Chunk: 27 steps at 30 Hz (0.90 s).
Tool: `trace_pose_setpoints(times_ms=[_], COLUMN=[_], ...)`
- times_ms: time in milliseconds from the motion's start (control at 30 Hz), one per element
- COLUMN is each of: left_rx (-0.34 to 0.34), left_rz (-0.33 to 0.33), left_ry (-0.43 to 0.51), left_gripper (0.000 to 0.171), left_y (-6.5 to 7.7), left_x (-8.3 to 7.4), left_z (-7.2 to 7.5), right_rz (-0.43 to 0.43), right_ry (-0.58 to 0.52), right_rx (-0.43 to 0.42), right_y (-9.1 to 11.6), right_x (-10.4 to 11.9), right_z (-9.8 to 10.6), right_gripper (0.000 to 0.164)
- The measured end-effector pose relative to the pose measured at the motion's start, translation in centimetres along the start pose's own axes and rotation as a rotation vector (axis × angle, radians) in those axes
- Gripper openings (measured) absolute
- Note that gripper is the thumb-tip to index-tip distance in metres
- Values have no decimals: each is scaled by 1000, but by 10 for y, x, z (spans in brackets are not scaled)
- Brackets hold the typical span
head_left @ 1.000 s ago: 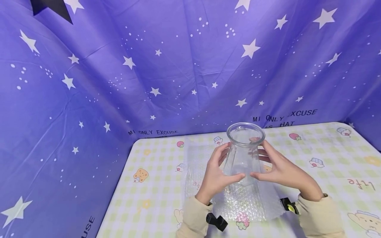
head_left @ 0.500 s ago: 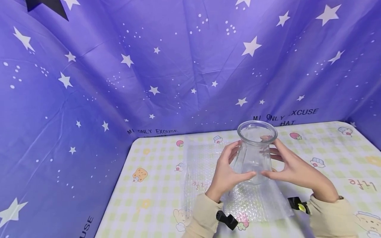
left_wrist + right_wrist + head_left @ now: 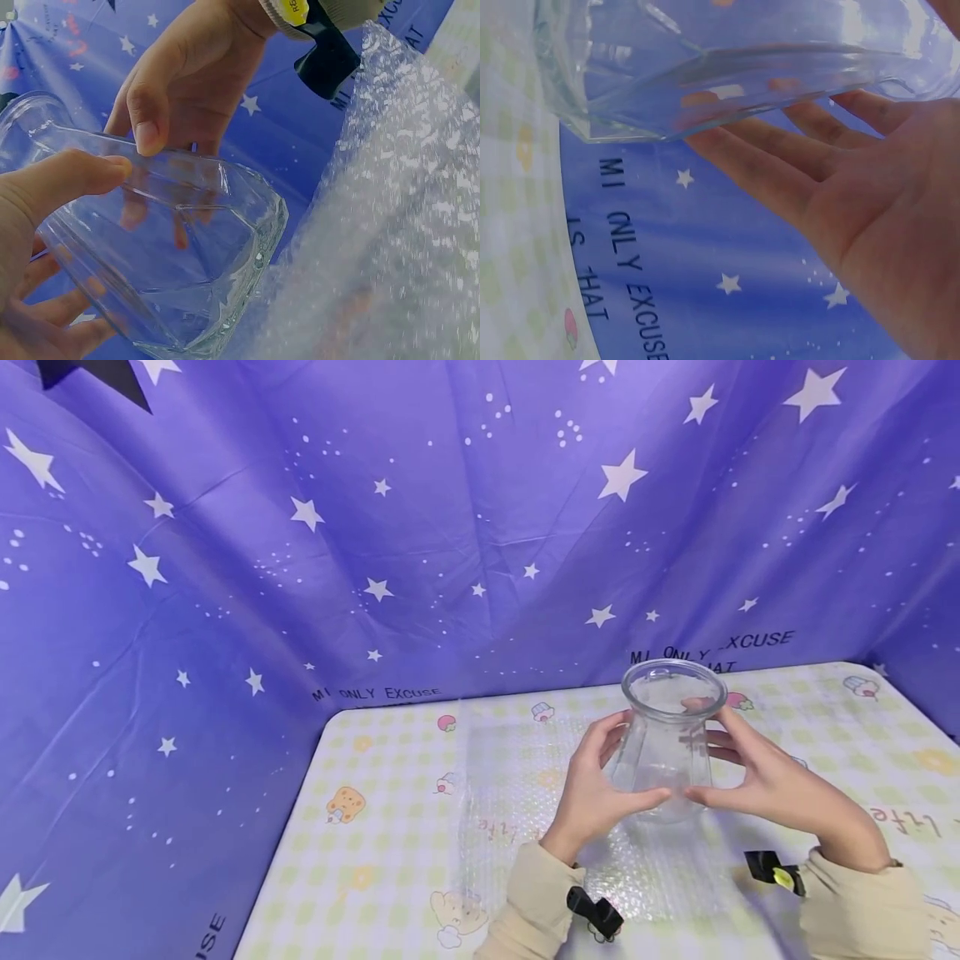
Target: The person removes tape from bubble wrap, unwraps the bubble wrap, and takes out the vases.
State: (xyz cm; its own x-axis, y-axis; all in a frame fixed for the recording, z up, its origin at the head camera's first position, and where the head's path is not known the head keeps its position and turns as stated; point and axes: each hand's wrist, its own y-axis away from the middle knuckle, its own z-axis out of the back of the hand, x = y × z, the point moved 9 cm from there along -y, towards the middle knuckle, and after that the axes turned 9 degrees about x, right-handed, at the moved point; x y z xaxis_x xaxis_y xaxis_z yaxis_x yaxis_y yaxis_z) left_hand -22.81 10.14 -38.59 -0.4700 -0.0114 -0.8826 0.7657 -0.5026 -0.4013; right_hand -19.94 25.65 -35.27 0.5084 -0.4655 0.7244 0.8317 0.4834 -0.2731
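Note:
A clear glass vase (image 3: pixel 663 760) with a round flared rim and a wide faceted base stands upright between my two hands. My left hand (image 3: pixel 592 789) grips its left side, thumb across the near face and fingers round the back. On the opposite side my right hand (image 3: pixel 776 781) holds it the same way, the two thumbs close together. Seen from the left wrist, the base lies near a sheet of bubble wrap (image 3: pixel 397 195). In the right wrist view the fingertips of the right hand (image 3: pixel 877 180) press against the glass wall (image 3: pixel 727 82).
The bubble wrap (image 3: pixel 510 793) spreads flat over the middle of the table, beneath the vase. A checked cloth with cartoon prints covers the table (image 3: pixel 390 852). Behind and to the left hangs a purple star-patterned curtain (image 3: pixel 420 527). Black wrist cameras (image 3: pixel 596 914) sit at both sleeves.
Both hands have carried the vase to the right over the bubble wrap, keeping the same hold. More of the wrap shows on the left. The head view has shifted slightly.

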Motion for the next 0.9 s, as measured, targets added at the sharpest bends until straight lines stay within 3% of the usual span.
trace_pose_setpoints(times_ms=[267, 500, 733, 900], left_rx=[6, 10, 33, 36], left_rz=[15, 45, 27, 24], left_ry=[10, 69, 53, 48], left_gripper=[89, 88, 88, 88], left_y=[-10, -16, -23, -26], left_x=[2, 6, 10, 12], left_z=[-15, -28, -41, -46], right_rz=[-13, -66, -129, -128], right_ry=[6, 27, 20, 28], right_rx=[-30, -53, -57, -64], right_y=[7, 18, 29, 32], right_x=[-7, -18, -32, -37], right_z=[15, 25, 33, 36], right_gripper=[103, 110, 110, 112])
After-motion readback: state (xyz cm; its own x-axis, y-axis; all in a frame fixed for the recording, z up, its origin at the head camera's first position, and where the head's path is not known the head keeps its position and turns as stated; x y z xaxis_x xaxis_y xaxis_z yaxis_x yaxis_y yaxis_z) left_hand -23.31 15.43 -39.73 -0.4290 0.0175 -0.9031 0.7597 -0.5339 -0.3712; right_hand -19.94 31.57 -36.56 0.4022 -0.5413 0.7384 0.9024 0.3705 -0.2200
